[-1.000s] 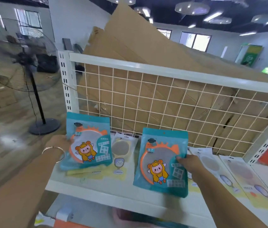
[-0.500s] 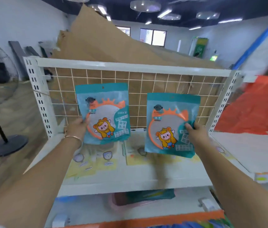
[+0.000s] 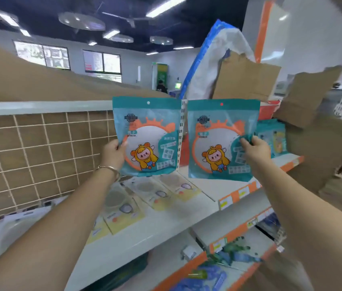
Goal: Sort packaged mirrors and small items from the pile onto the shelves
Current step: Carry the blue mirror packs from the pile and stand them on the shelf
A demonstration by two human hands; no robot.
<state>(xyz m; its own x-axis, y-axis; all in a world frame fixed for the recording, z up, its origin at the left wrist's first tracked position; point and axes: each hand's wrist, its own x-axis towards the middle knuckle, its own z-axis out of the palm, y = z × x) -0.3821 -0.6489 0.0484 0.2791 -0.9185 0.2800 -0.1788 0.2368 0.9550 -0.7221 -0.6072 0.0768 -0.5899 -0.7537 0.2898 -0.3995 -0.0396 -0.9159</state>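
Behind and to the left of my left grip, a big cardboard sheet leans across the back of the rack, and the frame cuts off its far end. More torn cardboard pieces stand above and beyond my right grip. They partly cover a blue-and-white wrapped bundle whose contents I cannot make out. The wire grid panel sits left of the left grip, and the white shelf runs below both grips. A second shelf with an orange front strip lies just under the right grip; its labels are too blurred to read.

My left grip pinches the left teal mirror pack by its left edge. Only the thumb shows on the front. My right grip pinches the right teal mirror pack at its right edge, fingertips curled onto the front. Both packs hang upright in the air, side by side and apart, with the perforated upright post showing between them.

Below the left grip, flat yellow packs lie on the white shelf, some hidden by my forearm. Just past the right grip, a stack of teal packs rests on the second shelf. A thin bracelet circles the left wrist. Far below the right grip, blue and green things on the lowest shelf are too smeared to identify.
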